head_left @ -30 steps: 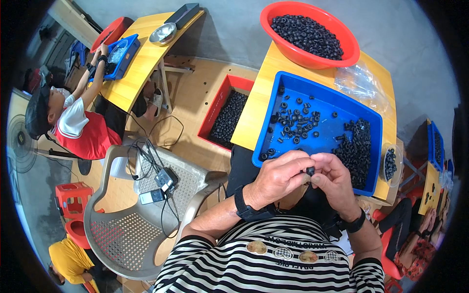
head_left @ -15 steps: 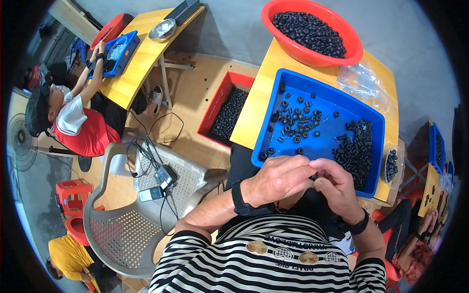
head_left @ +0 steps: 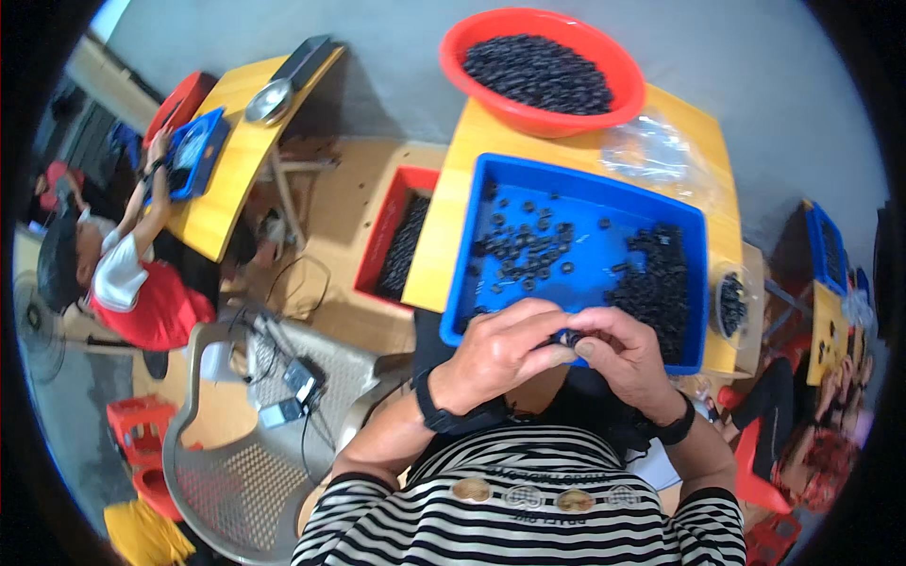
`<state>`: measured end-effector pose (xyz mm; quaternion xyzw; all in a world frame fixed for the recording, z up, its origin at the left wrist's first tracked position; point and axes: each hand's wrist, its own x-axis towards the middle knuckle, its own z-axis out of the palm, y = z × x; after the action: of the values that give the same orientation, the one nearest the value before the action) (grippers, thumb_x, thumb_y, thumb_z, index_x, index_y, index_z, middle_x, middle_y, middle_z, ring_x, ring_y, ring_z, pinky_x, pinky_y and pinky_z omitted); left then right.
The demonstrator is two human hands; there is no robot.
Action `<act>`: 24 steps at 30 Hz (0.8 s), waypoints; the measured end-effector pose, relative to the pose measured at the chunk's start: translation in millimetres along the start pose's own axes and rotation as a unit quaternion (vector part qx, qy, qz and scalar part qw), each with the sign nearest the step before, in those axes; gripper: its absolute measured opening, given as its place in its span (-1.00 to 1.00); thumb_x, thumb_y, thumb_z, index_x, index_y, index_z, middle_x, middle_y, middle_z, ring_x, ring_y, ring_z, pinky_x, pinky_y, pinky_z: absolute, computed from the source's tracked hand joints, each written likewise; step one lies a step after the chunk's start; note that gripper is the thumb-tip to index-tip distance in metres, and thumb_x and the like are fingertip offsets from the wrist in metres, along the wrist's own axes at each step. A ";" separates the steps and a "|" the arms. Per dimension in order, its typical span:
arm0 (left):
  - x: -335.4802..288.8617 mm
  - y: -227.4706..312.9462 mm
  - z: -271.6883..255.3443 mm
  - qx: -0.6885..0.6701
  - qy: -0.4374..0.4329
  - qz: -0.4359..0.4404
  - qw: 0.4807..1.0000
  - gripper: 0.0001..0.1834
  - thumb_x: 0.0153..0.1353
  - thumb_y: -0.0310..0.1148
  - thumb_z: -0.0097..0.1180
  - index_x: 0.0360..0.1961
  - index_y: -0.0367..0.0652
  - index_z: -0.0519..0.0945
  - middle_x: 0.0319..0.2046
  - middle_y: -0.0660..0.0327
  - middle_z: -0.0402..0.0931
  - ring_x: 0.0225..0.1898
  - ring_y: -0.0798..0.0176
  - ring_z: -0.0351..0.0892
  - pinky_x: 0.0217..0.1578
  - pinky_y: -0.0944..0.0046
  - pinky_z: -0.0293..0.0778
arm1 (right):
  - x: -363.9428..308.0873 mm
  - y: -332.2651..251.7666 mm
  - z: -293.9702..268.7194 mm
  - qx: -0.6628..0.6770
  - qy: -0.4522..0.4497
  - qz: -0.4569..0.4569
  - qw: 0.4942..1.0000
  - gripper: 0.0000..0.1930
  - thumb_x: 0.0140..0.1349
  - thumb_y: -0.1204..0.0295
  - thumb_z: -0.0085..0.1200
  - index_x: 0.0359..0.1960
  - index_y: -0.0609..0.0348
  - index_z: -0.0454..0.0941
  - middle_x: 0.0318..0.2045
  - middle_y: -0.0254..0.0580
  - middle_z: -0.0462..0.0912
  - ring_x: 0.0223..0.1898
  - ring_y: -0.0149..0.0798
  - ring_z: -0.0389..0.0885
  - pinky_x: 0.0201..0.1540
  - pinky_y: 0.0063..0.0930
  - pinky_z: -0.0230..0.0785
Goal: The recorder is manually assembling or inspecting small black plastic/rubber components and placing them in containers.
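My left hand [head_left: 500, 351] and my right hand [head_left: 625, 355] meet over the near edge of a blue tray [head_left: 587, 194]. Between their thumbs and fingers both pinch a small black ring-shaped part [head_left: 567, 337], mostly covered by the fingertips. Inside the tray, loose black ring-like parts [head_left: 528, 247] lie scattered to the left. A dense heap of smaller black pieces [head_left: 661, 283] fills the tray's right side. Beside the right wall stands a clear round tub [head_left: 732, 300] with black parts in it.
A red basin [head_left: 628, 94] full of black parts sits at the table's back, with clear plastic film [head_left: 656, 151] near it. Left of the table are a red crate [head_left: 375, 241] and a grey chair [head_left: 241, 472] with cables and adapters. Another person [head_left: 151, 302] works at the left table.
The whole view has shifted, so the tray and basin appear further left. My hands remain together; the black part between my fingertips shows more clearly.
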<state>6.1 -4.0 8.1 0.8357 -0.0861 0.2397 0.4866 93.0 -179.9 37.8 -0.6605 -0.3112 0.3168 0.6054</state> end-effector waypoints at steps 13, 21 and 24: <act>-10.4 19.7 -7.9 -0.051 0.000 0.002 0.999 -0.78 -0.04 -0.48 0.34 -0.31 -0.26 0.64 -0.37 0.11 0.60 -0.37 0.15 0.62 -0.37 0.31 0.54 | -67.4 17.1 -172.4 -0.463 0.333 -0.011 0.821 -0.82 0.19 0.59 0.00 -0.18 0.28 0.56 -0.26 -0.06 0.60 -0.24 -0.21 0.58 -0.10 -0.47 0.38; 10.3 90.1 -42.5 -0.151 -0.077 0.261 0.950 -0.82 0.10 -0.44 0.15 -0.28 -0.27 0.64 -0.27 0.06 0.59 -0.40 0.21 0.60 -0.43 0.33 0.51 | -34.5 2.0 -120.8 -0.533 0.212 -0.084 0.815 -0.74 0.08 0.65 0.09 -0.14 0.27 0.51 -0.11 -0.06 0.54 -0.34 -0.23 0.53 -0.23 -0.47 0.39; 4.8 110.5 -45.6 -0.158 -0.118 0.270 0.942 -0.75 0.17 -0.34 0.08 -0.27 -0.34 0.63 -0.25 -0.03 0.57 -0.39 0.12 0.59 -0.40 0.23 0.52 | -17.9 -4.0 -90.3 -0.470 0.143 -0.064 0.869 -0.75 0.07 0.63 0.12 -0.16 0.26 0.52 -0.13 -0.08 0.55 -0.34 -0.23 0.53 -0.24 -0.48 0.39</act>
<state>-45.8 -21.1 114.5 0.7155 -0.4022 0.2450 0.5160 153.9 -248.3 48.6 -0.8835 -0.3751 -0.0038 0.2804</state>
